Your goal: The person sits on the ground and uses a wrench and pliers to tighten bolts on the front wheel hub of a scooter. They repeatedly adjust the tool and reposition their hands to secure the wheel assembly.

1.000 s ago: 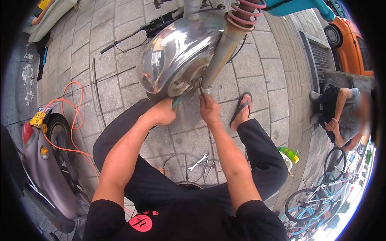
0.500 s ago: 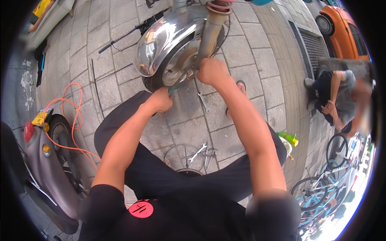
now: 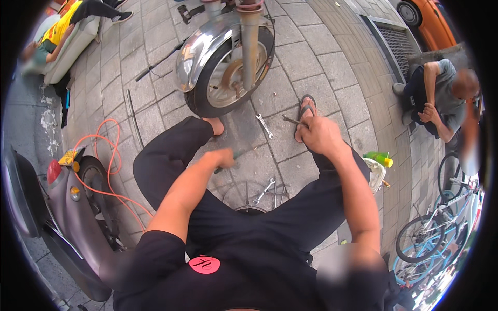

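Observation:
My left hand [image 3: 220,158] is closed around a green-handled tool [image 3: 237,154] above the paving between my knees; motion blur hides the tool's kind. Over my right foot, my right hand [image 3: 319,136] grips a slim dark metal tool [image 3: 291,120], its end poking out to the left. Ahead of both hands stands a scooter's front wheel [image 3: 233,78] with a chrome fender [image 3: 199,54] and a fork leg [image 3: 249,52]. One wrench [image 3: 264,126] lies on the paving between my feet, and another wrench [image 3: 264,191] lies nearer me beside a round wire-like piece.
A parked scooter [image 3: 72,207] stands at left, with an orange hose [image 3: 111,147] looping beside it. A thin rod [image 3: 134,116] lies on the paving. At right are a green bottle [image 3: 377,157], a seated person [image 3: 438,98] and bicycles [image 3: 425,238]. Another person [image 3: 65,31] reclines at far left.
Both hands have come away from the wheel toward me, the left with the green-handled tool. My right hand has moved right, and a dark metal tool now shows in it.

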`<act>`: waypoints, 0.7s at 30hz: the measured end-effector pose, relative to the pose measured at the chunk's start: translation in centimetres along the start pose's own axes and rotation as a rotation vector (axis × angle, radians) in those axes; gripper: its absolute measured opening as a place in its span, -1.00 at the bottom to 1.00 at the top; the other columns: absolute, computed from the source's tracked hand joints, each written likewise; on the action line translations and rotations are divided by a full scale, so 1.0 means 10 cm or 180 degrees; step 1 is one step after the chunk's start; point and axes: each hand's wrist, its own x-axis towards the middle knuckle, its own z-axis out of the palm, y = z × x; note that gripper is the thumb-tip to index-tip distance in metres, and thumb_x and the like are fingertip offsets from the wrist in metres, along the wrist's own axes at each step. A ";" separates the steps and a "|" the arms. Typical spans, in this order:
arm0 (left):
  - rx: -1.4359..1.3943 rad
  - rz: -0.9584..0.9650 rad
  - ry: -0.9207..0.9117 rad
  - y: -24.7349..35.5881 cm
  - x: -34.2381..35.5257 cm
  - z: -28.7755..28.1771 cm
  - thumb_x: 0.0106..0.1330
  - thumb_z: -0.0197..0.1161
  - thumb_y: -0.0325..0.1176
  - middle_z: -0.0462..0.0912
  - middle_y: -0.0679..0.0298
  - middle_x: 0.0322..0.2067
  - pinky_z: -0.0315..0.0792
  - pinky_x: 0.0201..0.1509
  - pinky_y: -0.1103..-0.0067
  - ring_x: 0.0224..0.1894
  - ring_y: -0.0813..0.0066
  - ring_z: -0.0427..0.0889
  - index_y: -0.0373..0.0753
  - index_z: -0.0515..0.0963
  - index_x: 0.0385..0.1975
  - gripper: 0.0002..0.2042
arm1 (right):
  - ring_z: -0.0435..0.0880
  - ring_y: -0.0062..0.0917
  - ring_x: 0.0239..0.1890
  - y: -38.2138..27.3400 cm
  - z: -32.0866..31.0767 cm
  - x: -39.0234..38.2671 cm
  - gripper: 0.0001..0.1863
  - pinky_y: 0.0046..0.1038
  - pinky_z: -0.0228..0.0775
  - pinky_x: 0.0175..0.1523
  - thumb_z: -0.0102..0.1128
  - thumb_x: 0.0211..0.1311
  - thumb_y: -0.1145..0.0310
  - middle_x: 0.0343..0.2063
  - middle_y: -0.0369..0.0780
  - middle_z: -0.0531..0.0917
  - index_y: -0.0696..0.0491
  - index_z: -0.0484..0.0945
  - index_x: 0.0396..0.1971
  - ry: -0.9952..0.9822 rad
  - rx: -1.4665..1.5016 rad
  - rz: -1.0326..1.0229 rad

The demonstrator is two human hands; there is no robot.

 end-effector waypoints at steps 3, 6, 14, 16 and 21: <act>0.0518 0.0282 0.0503 0.10 0.07 0.04 0.29 0.27 -0.25 0.73 -0.27 0.00 0.60 0.15 0.14 0.05 -0.17 0.75 -0.51 0.67 0.00 -0.57 | 0.77 0.03 -0.19 0.10 0.20 -0.08 -0.73 0.01 0.58 -0.02 0.26 0.30 0.21 -0.33 0.11 0.75 0.11 0.75 -0.37 0.0284 0.0479 0.0143; 0.0405 0.0147 0.1863 0.06 0.19 -0.31 0.32 0.34 -0.17 0.74 -0.23 -0.04 0.58 0.18 0.14 0.06 -0.18 0.74 -0.42 0.69 0.01 -0.57 | 0.81 0.00 -0.28 0.11 0.21 -0.02 -0.74 -0.06 0.64 -0.08 0.25 0.30 0.28 -0.42 0.07 0.76 0.17 0.78 -0.37 -0.0011 -0.0182 -0.0197; -0.0964 0.0014 0.3031 0.36 0.54 -1.11 0.44 0.33 -0.10 0.77 -0.15 -0.12 0.55 0.14 0.21 0.02 -0.16 0.73 -0.35 0.71 -0.01 -0.61 | 0.80 -0.23 -0.46 0.11 0.22 -0.13 -0.92 -0.23 0.58 -0.33 0.26 0.03 0.46 -0.56 -0.07 0.72 0.06 0.66 -0.61 0.0450 -0.0040 -0.0966; -0.0904 -0.0260 0.3001 0.45 0.64 -1.12 0.47 0.29 -0.10 0.77 -0.13 -0.17 0.55 0.09 0.19 -0.03 -0.16 0.74 -0.31 0.74 -0.06 -0.64 | 0.77 -0.21 -0.47 0.11 0.24 -0.17 -0.98 -0.23 0.57 -0.28 0.28 0.00 0.48 -0.54 -0.10 0.70 0.08 0.65 -0.53 0.0266 0.0081 -0.0946; -0.1129 -0.0111 0.3337 0.29 0.99 -1.04 0.49 0.27 -0.12 0.77 -0.12 -0.24 0.55 0.05 0.18 -0.09 -0.18 0.73 -0.30 0.75 -0.19 -0.67 | 0.76 -0.17 -0.41 0.15 0.03 -0.25 -0.91 -0.22 0.57 -0.23 0.29 -0.03 0.54 -0.47 -0.08 0.70 0.14 0.63 -0.45 0.0291 0.0365 -0.1054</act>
